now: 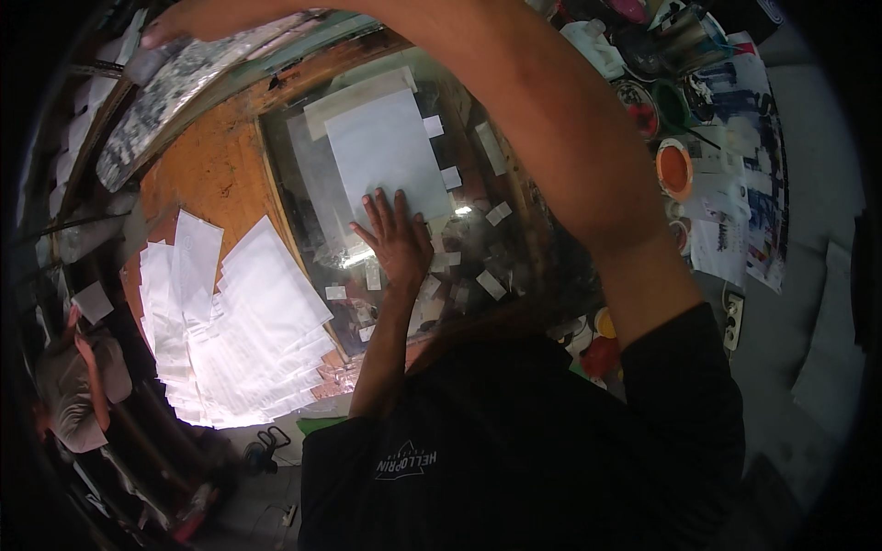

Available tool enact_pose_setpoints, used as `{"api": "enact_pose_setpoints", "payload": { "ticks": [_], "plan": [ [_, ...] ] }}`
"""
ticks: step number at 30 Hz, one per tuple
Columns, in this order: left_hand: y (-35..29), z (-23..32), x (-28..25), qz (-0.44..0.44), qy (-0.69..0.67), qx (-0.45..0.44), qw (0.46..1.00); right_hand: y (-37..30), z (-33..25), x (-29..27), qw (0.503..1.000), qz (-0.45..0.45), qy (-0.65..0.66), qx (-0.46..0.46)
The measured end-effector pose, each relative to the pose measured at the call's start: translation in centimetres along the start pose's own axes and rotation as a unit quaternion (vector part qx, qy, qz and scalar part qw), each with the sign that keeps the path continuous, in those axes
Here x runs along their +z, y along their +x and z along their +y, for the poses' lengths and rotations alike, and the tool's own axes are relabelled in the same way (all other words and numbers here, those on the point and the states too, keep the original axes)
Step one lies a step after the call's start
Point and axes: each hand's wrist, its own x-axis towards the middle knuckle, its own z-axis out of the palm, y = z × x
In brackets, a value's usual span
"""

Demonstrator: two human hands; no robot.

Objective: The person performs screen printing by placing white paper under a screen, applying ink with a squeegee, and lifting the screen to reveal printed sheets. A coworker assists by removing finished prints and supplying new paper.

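Note:
My left hand (395,241) lies flat, fingers spread, on the lower part of a white sheet of paper (381,138). The sheet rests on a dark glass-like board (317,243), over a paler sheet (317,119) that shows along its upper edge. Small pale tabs (433,126) are dotted about the board. My right arm sweeps across the top of the view. At its end my right hand (179,23) is by the far end of a silvery, speckled panel (175,106); its fingers are dim, and whether they grip anything is unclear.
Left of the board, overlapping white sheets (248,321) fan out on an orange-brown wooden surface (230,174). At right are an orange paint tub (674,169), several other paint pots and stained papers (721,239). Another person (81,386) at far left holds a small white sheet (93,301).

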Motion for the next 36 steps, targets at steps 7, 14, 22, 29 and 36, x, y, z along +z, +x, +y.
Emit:
{"api": "enact_pose_setpoints", "payload": {
  "ticks": [7,14,22,29,36],
  "plan": [
    [0.6,1.4,-8.1,0.030,-0.389,-0.059,0.919,-3.2,-1.4,4.9,0.994,0.086,-0.059,-0.015],
    [-6.6,1.7,-15.7,0.054,-0.849,-0.368,0.376,-21.0,-1.4,19.4,0.992,0.068,-0.106,0.032],
    [-6.8,-2.0,-9.2,0.002,-0.770,-0.502,0.393,-24.5,1.4,25.3,0.983,-0.078,-0.148,0.080],
    [-6.5,-2.6,-8.6,-0.014,-0.774,-0.512,0.372,-23.3,3.0,27.2,0.988,-0.008,-0.148,0.048],
    [-6.8,-2.9,-7.8,0.012,-0.762,-0.524,0.381,-16.1,9.2,29.4,0.985,0.049,-0.157,0.052]
  ]
}}
